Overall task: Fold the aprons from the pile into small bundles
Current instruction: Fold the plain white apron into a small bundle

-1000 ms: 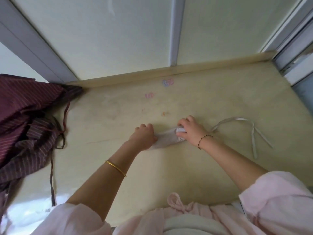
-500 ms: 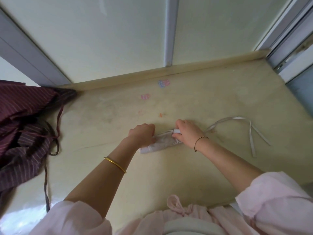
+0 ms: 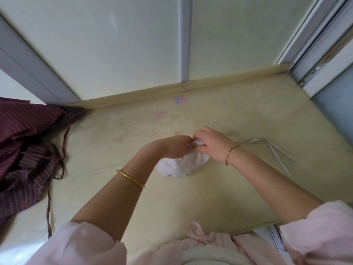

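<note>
Your crumpled white cloth apron bundle [image 3: 181,165] sits mid-way across the cream tabletop [image 3: 248,115], long axis left to right, on the near side of your fingers. Left hand [image 3: 172,148] and right hand [image 3: 212,144] both curl tight onto its far edge. Its thin white ties [image 3: 275,150] trail off right, so I'd say the right hand's closer to grab them. The heap of maroon striped aprons [image 3: 24,142] is well off left.

The apron [image 3: 181,166] is soft white cloth; the counter [image 3: 238,188] looks smooth

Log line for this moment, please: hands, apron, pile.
step: bundling white apron | left hand: holds apron | right hand: holds apron | ties: loose on counter | striped pile: far left, not touched
</note>
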The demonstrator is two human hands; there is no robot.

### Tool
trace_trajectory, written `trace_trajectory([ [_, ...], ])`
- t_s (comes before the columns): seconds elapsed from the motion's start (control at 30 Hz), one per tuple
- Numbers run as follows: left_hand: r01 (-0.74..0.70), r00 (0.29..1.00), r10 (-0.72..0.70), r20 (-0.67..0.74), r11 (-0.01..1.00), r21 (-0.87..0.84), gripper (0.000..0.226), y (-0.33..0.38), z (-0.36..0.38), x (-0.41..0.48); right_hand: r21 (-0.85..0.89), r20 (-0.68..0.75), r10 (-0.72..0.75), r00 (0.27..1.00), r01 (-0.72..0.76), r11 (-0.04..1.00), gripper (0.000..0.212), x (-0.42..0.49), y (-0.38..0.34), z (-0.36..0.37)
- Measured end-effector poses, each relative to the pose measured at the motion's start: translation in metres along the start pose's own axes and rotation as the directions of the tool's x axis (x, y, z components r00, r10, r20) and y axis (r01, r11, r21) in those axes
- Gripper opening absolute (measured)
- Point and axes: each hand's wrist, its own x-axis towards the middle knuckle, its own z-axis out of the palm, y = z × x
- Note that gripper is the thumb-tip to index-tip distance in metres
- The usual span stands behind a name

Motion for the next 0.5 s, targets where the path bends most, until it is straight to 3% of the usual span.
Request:
trace_trajectory([
  [0.17,0.048,0.997,-0.046,-0.066,0.998,0.032,0.015,-0.005,0.019,0.013,0.065,-0.084,0.063,0.994,-0.058,0.996,0.031,-0.008,0.002,0.005],
  [0.23,0.073,0.993,-0.071,-0.093,0.997,0.011,0.013,-0.008,0.019,0.016,-0.025,-0.241,0.063,0.968,-0.071,0.997,0.039,-0.014,0.000,0.004],
  [0.3,0.113,0.982,-0.120,-0.149,0.992,-0.051,0.012,-0.010,0.015,0.017,-0.213,-0.531,-0.040,0.846,-0.087,0.973,0.033,-0.021,-0.003,0.003],
  [0.33,0.132,0.973,-0.147,-0.180,0.987,-0.093,0.014,-0.011,0.011,0.016,-0.201,-0.648,-0.060,0.759,-0.095,0.975,0.025,-0.026,-0.005,0.005],
  [0.37,0.149,0.963,-0.176,-0.206,0.979,-0.141,0.016,-0.011,0.008,0.016,-0.127,-0.695,-0.024,0.718,-0.090,0.988,0.017,-0.030,-0.007,0.007],
  [0.4,0.162,0.952,-0.205,-0.228,0.968,-0.193,0.019,-0.011,0.005,0.015,-0.003,-0.680,0.053,0.731,-0.076,0.997,0.012,-0.032,-0.010,0.011],
  [0.5,0.157,0.935,-0.261,-0.240,0.913,-0.378,0.027,-0.011,0.003,0.015,0.374,-0.457,0.283,0.844,-0.106,0.921,0.011,-0.030,-0.016,0.031],
])
